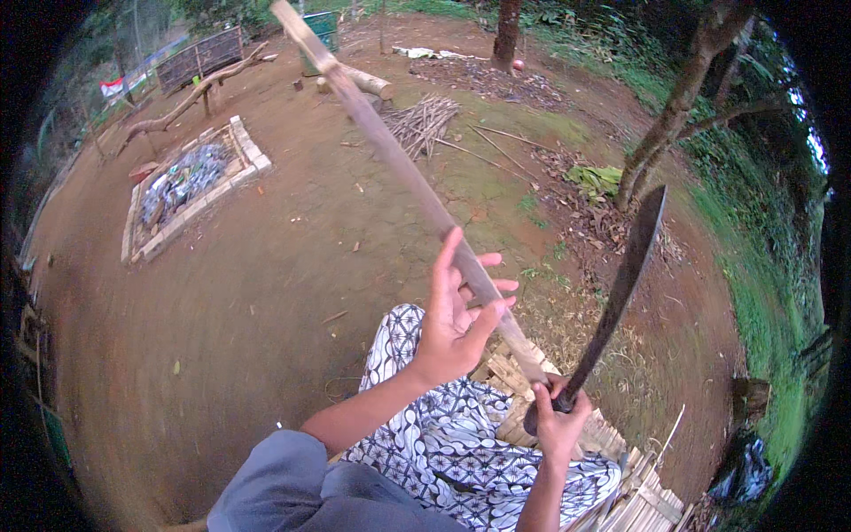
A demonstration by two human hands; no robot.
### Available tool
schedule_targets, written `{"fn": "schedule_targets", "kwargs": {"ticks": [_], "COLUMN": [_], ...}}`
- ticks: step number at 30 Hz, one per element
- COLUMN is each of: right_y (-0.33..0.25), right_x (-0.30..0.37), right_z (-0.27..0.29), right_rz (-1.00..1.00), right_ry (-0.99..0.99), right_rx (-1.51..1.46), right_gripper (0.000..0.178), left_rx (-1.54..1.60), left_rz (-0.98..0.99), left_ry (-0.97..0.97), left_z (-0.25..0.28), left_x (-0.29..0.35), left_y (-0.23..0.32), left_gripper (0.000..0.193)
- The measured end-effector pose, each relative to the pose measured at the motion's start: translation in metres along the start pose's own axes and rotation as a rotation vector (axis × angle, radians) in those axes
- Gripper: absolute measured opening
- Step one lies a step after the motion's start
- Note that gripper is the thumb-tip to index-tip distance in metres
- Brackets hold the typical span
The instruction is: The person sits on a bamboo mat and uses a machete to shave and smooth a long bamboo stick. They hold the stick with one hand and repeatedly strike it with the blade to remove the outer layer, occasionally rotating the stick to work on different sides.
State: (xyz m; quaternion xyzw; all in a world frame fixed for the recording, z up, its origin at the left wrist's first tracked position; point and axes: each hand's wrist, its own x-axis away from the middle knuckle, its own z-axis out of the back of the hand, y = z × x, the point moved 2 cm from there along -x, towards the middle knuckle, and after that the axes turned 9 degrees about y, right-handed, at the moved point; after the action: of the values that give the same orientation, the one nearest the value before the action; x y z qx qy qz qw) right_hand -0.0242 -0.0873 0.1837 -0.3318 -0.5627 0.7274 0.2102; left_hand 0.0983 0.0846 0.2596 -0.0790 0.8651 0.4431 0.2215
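Note:
A long bamboo slat (417, 182) slants from my lap up to the far left. My left hand (456, 328) supports it partway along, thumb on the near side and loosely spread fingers behind. At the slat's near end, my right hand (561, 421) is closed round the dark handle of a machete (625, 275), its broad, dark blade tilted up and to the right. The right thumb and fingertips also touch the slat's end. Under my hands, cut bamboo pieces (603, 434) lie beside and beneath my patterned cloth-covered legs (434, 434).
A block-edged pit (244, 142) with ash and litter lies at the far left, near a low branch rail (191, 93). Thin sticks (417, 124) are heaped ahead. A leaning tree trunk (669, 115) rises on the right; a dark plastic bag (743, 470) sits lower right.

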Motion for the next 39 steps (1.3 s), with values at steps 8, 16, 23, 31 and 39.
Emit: {"fn": "schedule_targets", "kwargs": {"ticks": [8,16,23,31,39], "right_y": [-0.025,-0.015,0.009,0.026,0.034], "right_x": [0.042,0.056,0.065,0.084,0.092], "right_z": [-0.016,-0.014,0.003,-0.009,-0.002], "right_rz": [-0.193,-0.343,-0.416,-0.152,-0.125], "right_ry": [-0.423,-0.441,-0.247,-0.270,-0.333], "right_rx": [-0.426,-0.464,-0.278,0.063,0.202], "right_gripper": [0.029,0.023,0.024,0.030,0.033], "left_rx": [0.217,0.284,0.336,0.303,0.109], "left_rz": [0.128,0.215,-0.026,-0.057,-0.089], "left_ry": [0.256,0.073,0.062,0.199,0.317], "left_z": [-0.014,-0.013,-0.004,-0.009,-0.008], "left_x": [-0.035,-0.057,-0.062,0.016,0.039], "left_y": [0.012,0.023,0.037,-0.022,-0.035], "left_gripper": [0.031,0.020,0.037,0.045,0.043]}}
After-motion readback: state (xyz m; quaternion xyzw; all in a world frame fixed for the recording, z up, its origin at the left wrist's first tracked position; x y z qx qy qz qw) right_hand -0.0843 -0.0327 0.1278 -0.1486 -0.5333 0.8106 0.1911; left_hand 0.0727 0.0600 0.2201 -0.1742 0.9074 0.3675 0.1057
